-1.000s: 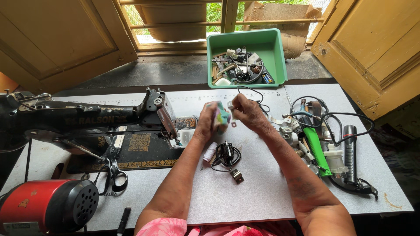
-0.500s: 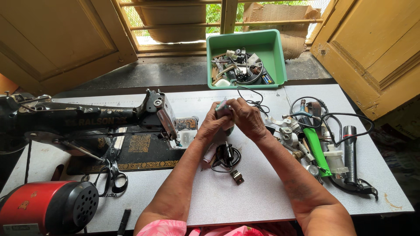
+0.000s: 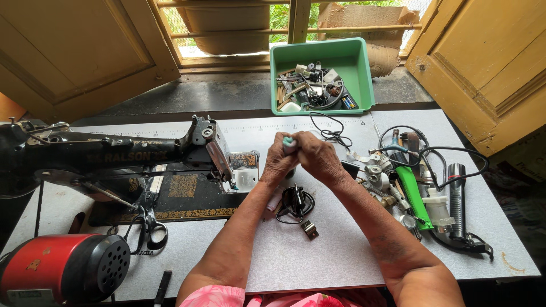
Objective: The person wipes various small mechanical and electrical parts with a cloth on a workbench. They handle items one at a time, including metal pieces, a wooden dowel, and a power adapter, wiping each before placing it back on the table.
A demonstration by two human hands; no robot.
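We see the pale laminate worktop (image 3: 341, 250), then the glossy black cast sewing machine (image 3: 114, 153) and the green plastic bin (image 3: 364, 74) of parts. Above it, our left hand (image 3: 277, 165) and right hand (image 3: 318, 159) close together on a small teal part (image 3: 289, 142); work looks midway.

A small teal part (image 3: 289, 142) sits gripped between both hands above the white table, mostly hidden by fingers; only its rounded top shows. Below lies a black coiled cable (image 3: 296, 203) beside a metal clip (image 3: 309, 229).
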